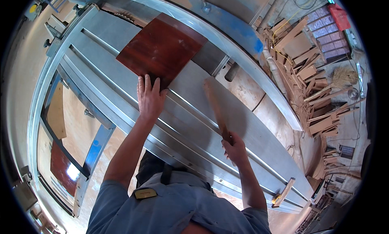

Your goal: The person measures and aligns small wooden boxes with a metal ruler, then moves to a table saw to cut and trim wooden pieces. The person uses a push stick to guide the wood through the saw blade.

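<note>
A glossy reddish-brown wooden board (pixel 164 45) lies flat on the grey metal table (pixel 190 82) of a sliding table saw. My left hand (pixel 150 98) rests on the board's near corner, fingers stretched out and slightly apart. In my right hand (pixel 235 148) is a wooden stick (pixel 214 106), gripped at its near end. The stick points away from me toward the board, and its tip stands apart from it. The toothed saw blade (pixel 125 17) shows just beyond the board's far left side.
A long metal fence (pixel 243 67) runs along the table's far side. Wood offcuts (pixel 320 92) are heaped at the right. A small wooden piece with a yellow part (pixel 282 193) sits at the table's right end. Another reddish board (pixel 63 169) is below the frame at left.
</note>
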A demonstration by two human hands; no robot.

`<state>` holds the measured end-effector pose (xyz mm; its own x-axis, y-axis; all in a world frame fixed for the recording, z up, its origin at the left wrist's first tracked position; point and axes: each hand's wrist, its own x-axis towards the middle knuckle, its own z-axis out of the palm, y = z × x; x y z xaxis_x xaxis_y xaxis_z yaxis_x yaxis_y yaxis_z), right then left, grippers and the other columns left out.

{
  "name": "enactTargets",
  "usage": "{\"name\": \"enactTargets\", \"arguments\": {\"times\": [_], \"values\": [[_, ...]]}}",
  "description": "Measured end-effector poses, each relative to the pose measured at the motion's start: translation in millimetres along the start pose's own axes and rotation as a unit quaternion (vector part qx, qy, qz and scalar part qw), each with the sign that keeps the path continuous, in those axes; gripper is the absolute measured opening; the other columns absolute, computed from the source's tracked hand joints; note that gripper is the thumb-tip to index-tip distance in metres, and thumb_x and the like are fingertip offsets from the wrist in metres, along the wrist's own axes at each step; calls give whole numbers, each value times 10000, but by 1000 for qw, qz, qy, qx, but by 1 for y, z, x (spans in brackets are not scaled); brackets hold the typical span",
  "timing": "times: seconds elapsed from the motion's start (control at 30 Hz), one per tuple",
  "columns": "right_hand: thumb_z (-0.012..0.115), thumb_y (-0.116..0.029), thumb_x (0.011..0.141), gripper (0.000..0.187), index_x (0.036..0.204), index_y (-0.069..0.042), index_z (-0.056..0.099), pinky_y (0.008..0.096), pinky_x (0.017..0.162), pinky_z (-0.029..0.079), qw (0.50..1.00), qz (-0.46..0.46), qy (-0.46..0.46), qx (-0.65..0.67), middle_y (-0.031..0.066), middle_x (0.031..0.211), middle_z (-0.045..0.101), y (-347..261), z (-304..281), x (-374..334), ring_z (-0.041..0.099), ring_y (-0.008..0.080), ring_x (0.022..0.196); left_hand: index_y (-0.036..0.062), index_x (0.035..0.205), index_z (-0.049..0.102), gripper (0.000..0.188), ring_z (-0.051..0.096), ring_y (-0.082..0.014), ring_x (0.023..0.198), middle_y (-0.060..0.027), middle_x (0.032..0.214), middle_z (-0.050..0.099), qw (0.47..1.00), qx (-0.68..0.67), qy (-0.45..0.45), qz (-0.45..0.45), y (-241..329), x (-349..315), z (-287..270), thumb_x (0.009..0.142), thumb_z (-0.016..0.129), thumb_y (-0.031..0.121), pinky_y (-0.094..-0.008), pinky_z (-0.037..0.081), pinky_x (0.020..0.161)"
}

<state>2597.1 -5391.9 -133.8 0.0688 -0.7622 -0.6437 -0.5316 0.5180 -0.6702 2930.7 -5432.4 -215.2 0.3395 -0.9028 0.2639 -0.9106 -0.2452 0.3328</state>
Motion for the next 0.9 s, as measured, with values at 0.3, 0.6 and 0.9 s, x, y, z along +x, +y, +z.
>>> {"name": "enactTargets", "arguments": {"times": [0.3, 0.6, 0.9], "values": [[705, -188, 838, 409, 1187, -17, 580, 340, 630, 487, 994, -48, 17, -94, 93, 781, 610, 26, 3, 3, 595, 190, 666, 139, 1244, 626, 433, 321, -431, 1378, -231, 1440, 424, 1000, 16, -9, -14, 2, -2, 8, 853, 673, 320, -512, 287, 1125], [711, -175, 818, 274, 986, -11, 570, 354, 644, 445, 974, -140, 96, -153, 90, 752, 569, 42, 4, -17, 538, 190, 693, 64, 1276, 568, 482, 399, -407, 1319, -222, 1400, 459, 997, -61, 52, -5, 1, -31, -32, 842, 681, 239, -476, 364, 1074], [635, -149, 890, 208, 856, -12, 482, 303, 566, 402, 959, -245, 116, -81, 32, 688, 467, 105, 8, 6, 447, 123, 633, 43, 993, 624, 152, 662, -302, 818, -131, 977, 649, 947, -226, 9, -229, -50, -306, -62, 851, 636, 95, -397, 535, 728]]}}
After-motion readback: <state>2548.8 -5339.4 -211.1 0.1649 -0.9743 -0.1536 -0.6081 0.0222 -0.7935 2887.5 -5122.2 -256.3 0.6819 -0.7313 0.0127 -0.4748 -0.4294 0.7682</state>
